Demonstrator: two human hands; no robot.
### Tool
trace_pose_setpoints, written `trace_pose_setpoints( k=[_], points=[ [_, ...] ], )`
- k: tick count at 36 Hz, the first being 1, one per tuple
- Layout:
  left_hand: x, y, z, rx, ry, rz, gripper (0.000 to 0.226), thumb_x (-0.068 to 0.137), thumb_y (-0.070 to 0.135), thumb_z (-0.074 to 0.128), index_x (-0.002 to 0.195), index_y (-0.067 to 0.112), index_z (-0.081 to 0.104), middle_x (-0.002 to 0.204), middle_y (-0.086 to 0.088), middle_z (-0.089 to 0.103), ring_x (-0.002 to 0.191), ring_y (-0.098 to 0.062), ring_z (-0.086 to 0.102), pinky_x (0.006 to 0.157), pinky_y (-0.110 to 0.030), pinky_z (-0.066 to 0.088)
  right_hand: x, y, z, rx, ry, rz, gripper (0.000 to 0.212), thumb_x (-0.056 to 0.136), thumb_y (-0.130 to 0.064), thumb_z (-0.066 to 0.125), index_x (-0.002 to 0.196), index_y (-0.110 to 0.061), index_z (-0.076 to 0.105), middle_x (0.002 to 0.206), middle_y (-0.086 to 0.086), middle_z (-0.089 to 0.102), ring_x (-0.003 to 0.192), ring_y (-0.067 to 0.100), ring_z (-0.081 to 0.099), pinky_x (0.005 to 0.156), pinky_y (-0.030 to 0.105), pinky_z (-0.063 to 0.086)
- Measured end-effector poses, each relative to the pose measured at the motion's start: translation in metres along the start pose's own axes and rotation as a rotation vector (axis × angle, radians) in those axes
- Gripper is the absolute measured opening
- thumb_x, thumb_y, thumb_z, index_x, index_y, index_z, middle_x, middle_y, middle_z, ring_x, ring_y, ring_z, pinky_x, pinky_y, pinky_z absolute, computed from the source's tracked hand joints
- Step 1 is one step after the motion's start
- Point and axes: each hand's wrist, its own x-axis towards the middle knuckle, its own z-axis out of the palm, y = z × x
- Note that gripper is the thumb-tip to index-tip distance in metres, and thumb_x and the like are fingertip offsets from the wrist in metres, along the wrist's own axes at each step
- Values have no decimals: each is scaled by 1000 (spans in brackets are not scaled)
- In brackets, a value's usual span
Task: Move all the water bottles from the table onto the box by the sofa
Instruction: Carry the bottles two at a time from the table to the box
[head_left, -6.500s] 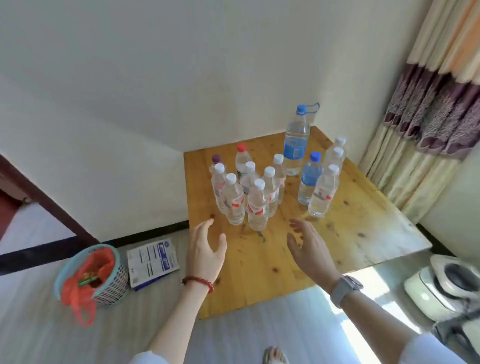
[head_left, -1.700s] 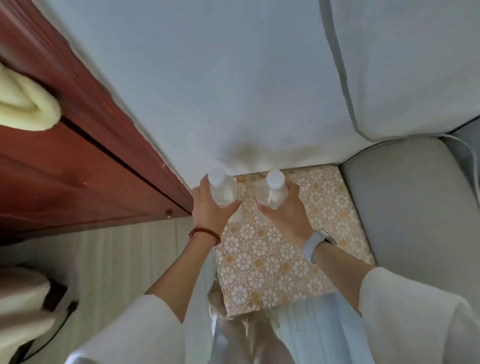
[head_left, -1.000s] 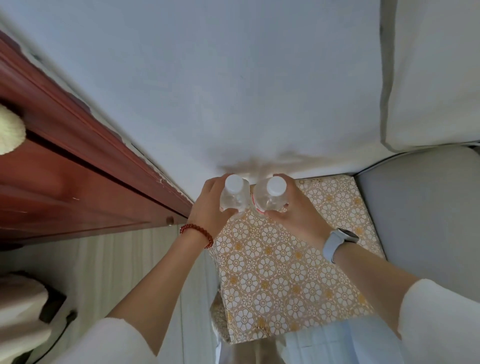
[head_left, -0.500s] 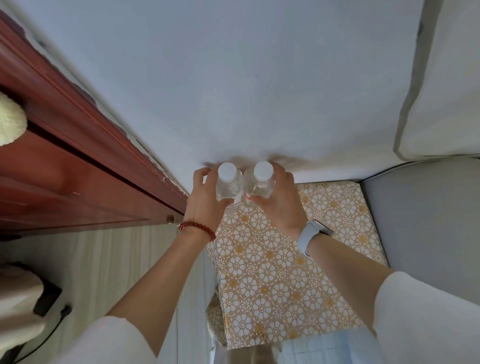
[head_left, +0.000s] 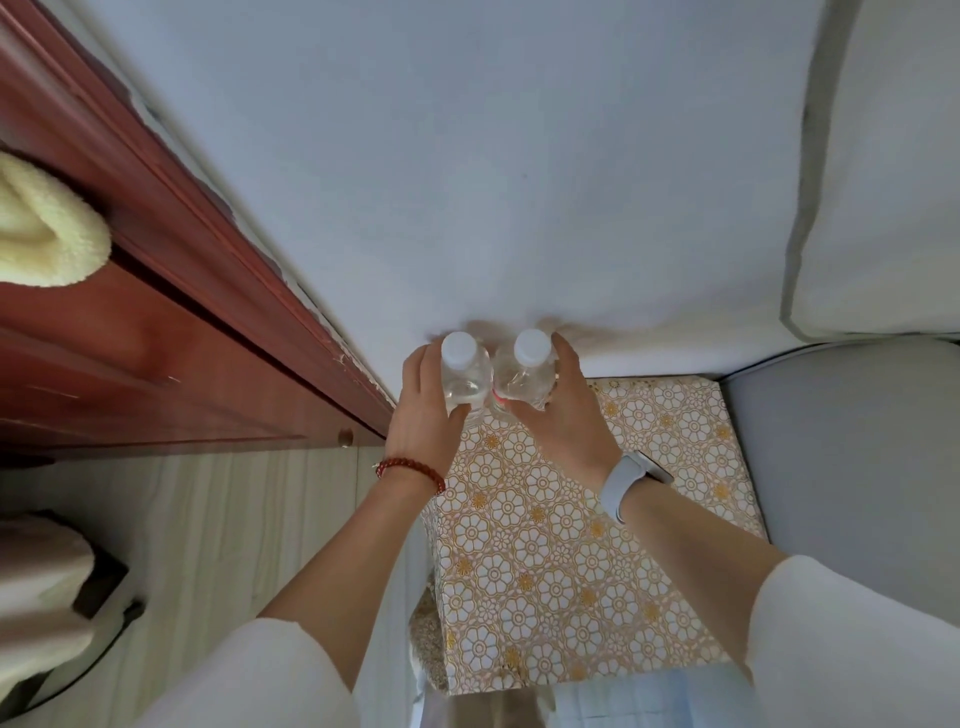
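Two clear water bottles with white caps stand upright side by side at the far left corner of the flower-patterned box, close to the wall. My left hand grips the left bottle round its body. My right hand grips the right bottle, which has a red label low down. The bottles touch each other. Their bases are hidden behind my fingers, so I cannot tell whether they rest on the box top.
A grey sofa seat with a white cushion borders the box on the right. A red-brown wooden cabinet runs along the left, with a cream towel on it. A pale wooden floor lies between.
Both hands have carried the bottles from the table to the box, then pushed them farther back toward the wall and closer together over the last second.
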Motion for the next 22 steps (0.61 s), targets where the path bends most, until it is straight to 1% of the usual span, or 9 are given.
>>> trace_pose_setpoints(
  k=[4, 7, 10, 13, 15, 17, 18, 21, 22],
  points=[
    [-10, 3, -3, -18, -1, -69, 82, 78, 9, 67, 143, 12, 17, 149, -8, 19, 136, -24, 29, 104, -34, 35, -16, -13, -14, -2, -59, 61, 84, 84, -22, 64, 146, -12, 8, 148, 8, 31, 135, 23, 35, 109, 34, 32],
    [-29, 10, -15, -16, -1, -140, 75, 82, 17, 64, 142, 12, 19, 151, -9, 15, 139, -24, 22, 107, -35, 31, -33, -28, -23, -39, -76, 84, 65, 88, -18, 57, 142, -9, 22, 144, 8, 35, 133, 24, 35, 102, 25, 28],
    [-52, 16, -36, -15, 7, -172, 65, 85, 21, 59, 140, 11, 26, 150, -10, 18, 139, -23, 21, 110, -35, 26, -53, -48, -30, -76, -126, 153, 44, 91, -20, 50, 133, -10, 38, 135, 7, 46, 123, 23, 45, 101, 32, 40],
    [-73, 20, -70, -9, 36, -210, 57, 86, 21, 57, 137, 9, 33, 146, -12, 27, 135, -25, 27, 111, -36, 27, -75, -81, -32, -126, -241, 152, 34, 95, -22, 43, 126, -8, 47, 124, 9, 58, 105, 23, 58, 84, 30, 50],
    [-87, 22, -100, -9, 82, -242, 52, 87, 21, 55, 134, 9, 38, 143, -11, 32, 132, -26, 32, 109, -36, 30, -89, -108, -28, -176, -307, 108, 31, 96, -19, 40, 117, 0, 53, 114, 17, 63, 95, 28, 62, 80, 38, 51],
    [-103, 24, -136, -19, 143, -263, 47, 88, 21, 54, 132, 11, 41, 139, -10, 38, 127, -25, 38, 106, -35, 33, -103, -137, -19, -199, -366, 41, 35, 95, -15, 38, 111, 13, 52, 100, 27, 63, 73, 28, 60, 69, 43, 50],
    [-113, 25, -156, -17, 177, -273, 45, 89, 22, 53, 131, 12, 43, 138, -9, 39, 125, -24, 40, 104, -34, 35, -111, -151, -11, -204, -392, 3, 36, 94, -14, 38, 109, 15, 53, 96, 29, 62, 70, 31, 60, 66, 42, 49],
    [-158, 22, -219, 21, 287, -305, 42, 89, 25, 53, 129, 14, 45, 135, -6, 43, 122, -23, 44, 101, -33, 38, -143, -201, 17, -220, -428, -125, 29, 93, -17, 42, 110, -2, 60, 112, 14, 64, 103, 28, 61, 85, 30, 45],
    [-176, 18, -242, 40, 333, -307, 42, 88, 26, 53, 128, 14, 47, 133, -6, 45, 120, -23, 46, 101, -35, 39, -158, -220, 29, -218, -431, -175, 26, 92, -17, 44, 110, -7, 61, 112, 9, 65, 106, 25, 60, 86, 26, 43]
  ],
)
